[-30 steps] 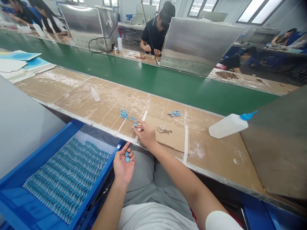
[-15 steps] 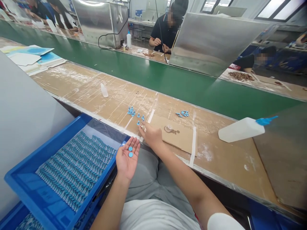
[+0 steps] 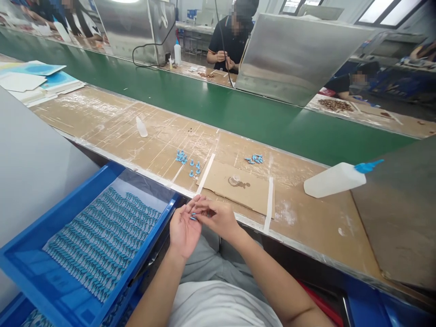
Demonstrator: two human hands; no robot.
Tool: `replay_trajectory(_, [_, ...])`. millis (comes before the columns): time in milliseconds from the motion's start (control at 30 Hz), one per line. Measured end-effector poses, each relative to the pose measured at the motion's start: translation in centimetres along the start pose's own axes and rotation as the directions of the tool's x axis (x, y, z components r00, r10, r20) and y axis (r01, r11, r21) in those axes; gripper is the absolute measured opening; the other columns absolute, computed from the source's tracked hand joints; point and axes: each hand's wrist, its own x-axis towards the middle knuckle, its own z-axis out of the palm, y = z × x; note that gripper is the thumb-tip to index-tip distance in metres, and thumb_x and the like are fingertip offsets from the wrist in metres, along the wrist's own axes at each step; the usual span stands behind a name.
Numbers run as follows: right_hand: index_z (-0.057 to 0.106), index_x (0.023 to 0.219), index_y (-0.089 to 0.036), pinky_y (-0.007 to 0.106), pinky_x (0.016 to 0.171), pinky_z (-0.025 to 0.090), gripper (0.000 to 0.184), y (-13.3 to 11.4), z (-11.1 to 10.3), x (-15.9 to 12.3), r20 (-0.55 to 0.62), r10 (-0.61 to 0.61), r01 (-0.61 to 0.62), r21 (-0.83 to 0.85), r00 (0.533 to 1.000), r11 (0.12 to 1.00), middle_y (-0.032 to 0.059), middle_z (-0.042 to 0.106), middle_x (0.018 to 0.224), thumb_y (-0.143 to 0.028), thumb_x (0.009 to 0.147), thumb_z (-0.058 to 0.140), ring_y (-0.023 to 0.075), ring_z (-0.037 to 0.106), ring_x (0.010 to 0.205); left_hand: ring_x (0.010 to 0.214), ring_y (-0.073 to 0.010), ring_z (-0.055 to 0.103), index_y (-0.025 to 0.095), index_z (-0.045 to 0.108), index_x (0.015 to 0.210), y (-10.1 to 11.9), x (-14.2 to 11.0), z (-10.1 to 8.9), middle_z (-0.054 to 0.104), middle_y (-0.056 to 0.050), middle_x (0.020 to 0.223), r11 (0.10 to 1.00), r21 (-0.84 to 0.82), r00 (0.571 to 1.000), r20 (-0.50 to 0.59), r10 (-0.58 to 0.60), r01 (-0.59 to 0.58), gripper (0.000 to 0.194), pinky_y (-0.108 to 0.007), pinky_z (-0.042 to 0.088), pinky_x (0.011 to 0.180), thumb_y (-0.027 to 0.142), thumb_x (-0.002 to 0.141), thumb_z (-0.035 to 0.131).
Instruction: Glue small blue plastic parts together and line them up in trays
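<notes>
My left hand (image 3: 184, 234) is held palm up at the table's front edge, fingers slightly curled, with small blue discs (image 3: 192, 218) in the palm. My right hand (image 3: 220, 219) reaches over that palm, its thumb and fingertips pinched at one of the discs. The fingers partly hide the discs. Just beyond the hands, several small blue peg-like pieces (image 3: 191, 173) stand on the table, some bunched together and some spaced apart. A small clear cup (image 3: 234, 180) sits on a cardboard sheet (image 3: 221, 188) beside wet brown spots.
A blue tray (image 3: 20, 254) with rows of small blue parts lies at my left. Small blue pieces (image 3: 255, 159) lie heaped behind the cardboard. A large white bottle (image 3: 335, 180) lies tilted at right; a small bottle (image 3: 141, 127) stands left. Co-workers sit beyond the green belt (image 3: 190, 104).
My right hand has moved back from the standing blue pieces to my left palm and now pinches there. My left fingers have curled a little. The view has shifted slightly.
</notes>
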Motion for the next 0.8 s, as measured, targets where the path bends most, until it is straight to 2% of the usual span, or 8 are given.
replay_trajectory(100, [0.069, 0.099, -0.027, 0.025, 0.072, 0.058, 0.022, 0.0, -1.1, -0.9, -0.076, -0.168, 0.164, -0.062, 0.983, 0.984, -0.0012, 0.074, 0.085, -0.020, 0.078, 0.071, 0.0143, 0.070, 0.075, 0.115, -0.0251, 0.056, 0.006, 0.064, 0.108, -0.5, -0.3, 0.2, 0.065, -0.018, 0.116, 0.999, 0.016, 0.998, -0.052, -0.037, 0.038, 0.033, -0.033, 0.049, 0.093, 0.021, 0.082, 0.052])
replay_trajectory(200, [0.063, 0.116, -0.032, 0.027, 0.076, 0.060, 0.042, 0.1, -2.5, -2.1, -0.106, -0.351, 0.328, -0.187, 0.931, 0.926, -0.0032, 0.073, 0.093, -0.012, 0.079, 0.069, 0.0149, 0.070, 0.081, 0.106, -0.0209, 0.062, 0.007, 0.067, 0.101, -1.3, -0.8, 0.2, 0.069, -0.015, 0.104, 0.995, 0.003, 0.992, -0.073, -0.102, 0.102, 0.026, -0.031, 0.050, 0.093, 0.021, 0.083, 0.055])
replay_trajectory(267, [0.056, 0.124, -0.034, 0.027, 0.075, 0.061, 0.052, 0.3, -3.2, -2.8, -0.088, -0.389, 0.363, -0.221, 0.917, 0.905, -0.0038, 0.072, 0.099, -0.009, 0.080, 0.066, 0.0156, 0.070, 0.084, 0.099, -0.0180, 0.064, 0.009, 0.069, 0.097, -1.9, -1.2, 0.1, 0.071, -0.012, 0.099, 0.993, 0.004, 0.991, -0.063, -0.120, 0.121, 0.022, -0.032, 0.051, 0.092, 0.022, 0.084, 0.056])
replay_trajectory(367, [0.054, 0.126, -0.035, 0.029, 0.073, 0.062, 0.052, 0.4, -3.7, -3.2, -0.086, -0.402, 0.376, -0.223, 0.912, 0.899, -0.0045, 0.072, 0.098, -0.010, 0.081, 0.065, 0.0165, 0.070, 0.086, 0.094, -0.0162, 0.065, 0.012, 0.069, 0.095, -2.6, -1.5, -0.1, 0.071, -0.010, 0.096, 0.994, 0.043, 0.994, -0.053, -0.096, 0.098, 0.017, -0.031, 0.052, 0.089, 0.021, 0.082, 0.061])
replay_trajectory(467, [0.056, 0.125, -0.033, 0.029, 0.073, 0.062, 0.052, 0.1, -3.8, -3.0, -0.130, -0.413, 0.373, -0.252, 0.901, 0.893, -0.0034, 0.073, 0.093, -0.011, 0.079, 0.068, 0.0168, 0.069, 0.085, 0.092, -0.0149, 0.065, 0.013, 0.068, 0.095, -3.0, -1.5, -0.2, 0.071, -0.009, 0.096, 0.990, 0.101, 0.995, -0.018, -0.095, 0.097, 0.018, -0.029, 0.052, 0.087, 0.020, 0.079, 0.065])
replay_trajectory(567, [0.062, 0.116, -0.029, 0.028, 0.074, 0.061, 0.040, -0.7, -3.8, -2.7, -0.145, -0.383, 0.325, -0.314, 0.912, 0.892, -0.0016, 0.074, 0.088, -0.013, 0.079, 0.068, 0.0169, 0.069, 0.084, 0.092, -0.0133, 0.065, 0.015, 0.067, 0.095, -3.3, -1.4, -0.2, 0.070, -0.008, 0.097, 0.982, 0.186, 0.999, 0.021, -0.050, 0.045, 0.018, -0.027, 0.051, 0.087, 0.017, 0.077, 0.067])
replay_trajectory(667, [0.065, 0.110, -0.026, 0.031, 0.077, 0.059, 0.031, -1.2, -3.6, -2.8, -0.116, -0.320, 0.253, -0.389, 0.940, 0.886, 0.0012, 0.073, 0.090, -0.015, 0.082, 0.065, 0.0187, 0.069, 0.088, 0.085, -0.0102, 0.065, 0.016, 0.066, 0.093, -3.7, -1.2, -0.3, 0.070, -0.004, 0.092, 0.966, 0.257, 0.999, 0.009, 0.038, -0.039, 0.019, -0.021, 0.051, 0.080, 0.014, 0.074, 0.069])
replay_trajectory(800, [0.065, 0.110, -0.028, 0.028, 0.075, 0.059, 0.030, -0.8, -3.5, -3.1, -0.148, -0.336, 0.252, -0.407, 0.930, 0.878, 0.0005, 0.073, 0.091, -0.014, 0.083, 0.064, 0.0166, 0.069, 0.087, 0.089, -0.0126, 0.066, 0.016, 0.067, 0.095, -3.9, -1.0, -0.3, 0.071, -0.006, 0.095, 0.968, 0.249, 0.999, -0.027, 0.029, -0.021, 0.024, -0.021, 0.052, 0.081, 0.017, 0.072, 0.072])
